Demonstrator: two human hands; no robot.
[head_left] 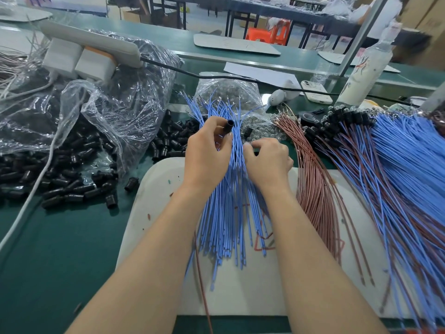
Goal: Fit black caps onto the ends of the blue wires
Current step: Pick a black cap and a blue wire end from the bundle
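Head view: one black cap is pinched between the thumb and fingers of the left hand, open end up, just above the fanned bundle of blue wires. The right hand is curled down on that bundle, with thumb and forefinger closed on a strand near its far end.

The cap is judged to be light, rigid and smooth, and best held by its sides so that the mouth is left free. The wires are judged to be thin and springy, so each should be taken close to its tip or it will bend away from the cap.

One cap is held and two hands are engaged. The loose wires run to several dozen, too many and too overlapped to be counted exactly. They are spread on a white board.

To the left, a heap of loose caps, well over fifty, is spilled from a clear plastic bag. To the right lie a sheaf of brown wires and a mass of capped wires. Beyond them stand one phone and one bottle.
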